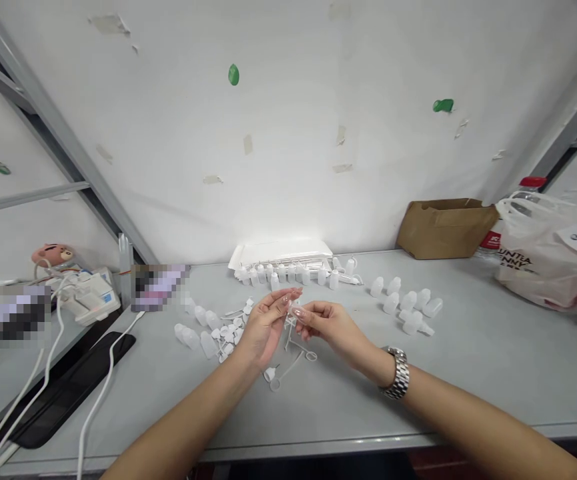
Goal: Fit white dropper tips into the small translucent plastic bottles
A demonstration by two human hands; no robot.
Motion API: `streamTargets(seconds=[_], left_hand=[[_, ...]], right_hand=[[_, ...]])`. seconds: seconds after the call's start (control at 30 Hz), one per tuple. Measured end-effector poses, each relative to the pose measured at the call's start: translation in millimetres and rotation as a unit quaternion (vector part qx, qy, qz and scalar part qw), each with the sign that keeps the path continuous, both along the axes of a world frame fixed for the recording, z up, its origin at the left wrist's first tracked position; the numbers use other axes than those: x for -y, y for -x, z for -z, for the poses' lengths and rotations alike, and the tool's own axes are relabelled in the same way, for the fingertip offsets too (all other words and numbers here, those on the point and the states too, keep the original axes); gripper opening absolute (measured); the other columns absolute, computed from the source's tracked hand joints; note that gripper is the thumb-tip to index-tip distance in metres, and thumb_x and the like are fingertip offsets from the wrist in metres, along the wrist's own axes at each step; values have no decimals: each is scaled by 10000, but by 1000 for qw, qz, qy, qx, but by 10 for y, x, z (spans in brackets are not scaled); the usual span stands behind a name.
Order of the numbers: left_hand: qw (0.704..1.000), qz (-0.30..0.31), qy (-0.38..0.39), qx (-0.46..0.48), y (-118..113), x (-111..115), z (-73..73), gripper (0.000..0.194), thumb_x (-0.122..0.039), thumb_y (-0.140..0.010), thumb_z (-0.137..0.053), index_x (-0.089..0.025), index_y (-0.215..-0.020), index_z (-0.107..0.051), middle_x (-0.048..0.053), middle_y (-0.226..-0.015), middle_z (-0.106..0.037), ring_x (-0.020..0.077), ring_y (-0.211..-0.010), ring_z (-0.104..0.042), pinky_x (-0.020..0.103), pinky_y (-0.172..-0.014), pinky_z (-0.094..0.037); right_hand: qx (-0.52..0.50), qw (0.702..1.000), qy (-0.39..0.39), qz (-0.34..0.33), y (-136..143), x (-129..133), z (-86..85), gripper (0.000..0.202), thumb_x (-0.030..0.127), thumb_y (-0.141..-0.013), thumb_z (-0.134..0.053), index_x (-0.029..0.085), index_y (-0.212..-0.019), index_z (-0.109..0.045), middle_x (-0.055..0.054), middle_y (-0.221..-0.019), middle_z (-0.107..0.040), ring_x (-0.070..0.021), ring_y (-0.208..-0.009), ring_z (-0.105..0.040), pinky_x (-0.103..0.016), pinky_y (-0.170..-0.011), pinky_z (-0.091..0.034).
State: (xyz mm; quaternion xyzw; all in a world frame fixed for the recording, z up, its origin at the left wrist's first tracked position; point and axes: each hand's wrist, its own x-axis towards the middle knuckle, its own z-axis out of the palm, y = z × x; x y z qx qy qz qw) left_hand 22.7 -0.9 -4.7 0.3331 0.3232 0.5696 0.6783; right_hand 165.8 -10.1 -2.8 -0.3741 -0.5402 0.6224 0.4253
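My left hand and my right hand meet above the middle of the grey table. Between their fingertips is a small white plastic part, mostly covered by the fingers. White ring-ended strips lie just beneath the hands. Left of my left hand is a pile of small white caps, with translucent bottles beside it. Several capped bottles stand in a row behind the hands. More translucent bottles are to the right, some upright and some lying down.
A white tray lies by the wall. At the right are a brown cardboard box and a plastic bag. White cables, a dark tablet-like slab and a white device occupy the left.
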Motion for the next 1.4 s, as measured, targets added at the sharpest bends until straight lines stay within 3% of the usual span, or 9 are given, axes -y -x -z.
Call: streamTargets(seconds=[0.13,0.2,0.37,0.57,0.9,1.07,1.2,1.3,1.4], left_hand=[[1000,-25,-6,-1,-11,7,13,147,-174,-670,-696,-151,-813,-679,66,-955,-685,179,-1037,-554,267,-899,-380],[1000,-11,-17,-10,-17,9,34,151,-214,-696,-681,-152,-834,-677,67,-972,-679,181,-1009,-567,275,-881,-390],[998,44,-29,-18,-17,22,64,208,-313,-749,-629,-155,-878,-669,95,-1080,-647,203,-1077,-529,287,-894,-383],[994,101,-29,-26,17,55,-26,242,-333,-754,-617,-173,-930,-662,93,-1183,-600,233,-1128,-495,303,-889,-392],[999,29,-17,-13,34,55,-112,357,-303,-635,-730,-185,-960,-640,48,-887,-667,196,-965,-558,272,-771,-405],[999,-20,-23,-24,11,35,-56,271,-278,-650,-723,-170,-887,-648,37,-846,-674,156,-850,-588,269,-757,-395],[995,-93,-15,-40,-14,8,7,259,-253,-599,-757,-162,-812,-641,53,-838,-698,192,-952,-583,308,-867,-355],[995,-79,-25,-60,-30,9,36,248,-288,-614,-745,-159,-805,-654,70,-872,-698,207,-982,-570,317,-883,-345],[995,-54,-39,-70,-36,17,52,239,-327,-634,-728,-162,-798,-673,68,-885,-694,204,-969,-566,301,-863,-354]], right_hand=[[108,981,-109,118,20,71,82,248,374,-676,-688,176,-805,-614,17,-596,-592,-126,-571,-523,-267,-581,-408],[113,979,-116,124,27,108,88,209,370,-700,-668,175,-748,-610,15,-587,-589,-122,-558,-516,-261,-565,-400],[-30,999,-5,21,16,106,35,265,390,-711,-652,142,-637,-594,3,-565,-576,-94,-489,-486,-239,-505,-368],[-194,970,93,-108,-16,65,36,306,364,-744,-635,126,-569,-553,13,-507,-528,-70,-467,-427,-222,-483,-291],[-193,971,71,-124,-36,68,9,303,369,-779,-607,129,-604,-552,1,-562,-565,-68,-495,-456,-213,-502,-313],[-137,985,57,-88,-16,49,27,329,430,-767,-594,122,-649,-591,-29,-640,-605,-81,-526,-502,-230,-544,-385],[-7,999,-19,39,27,54,45,301,423,-680,-675,143,-779,-623,-9,-648,-620,-116,-582,-552,-261,-602,-435],[45,995,-38,85,30,74,43,289,427,-669,-678,154,-741,-614,10,-584,-591,-120,-556,-536,-258,-565,-424],[19,998,-31,56,4,78,41,310,452,-689,-652,147,-659,-604,6,-570,-572,-101,-518,-495,-247,-536,-393]])
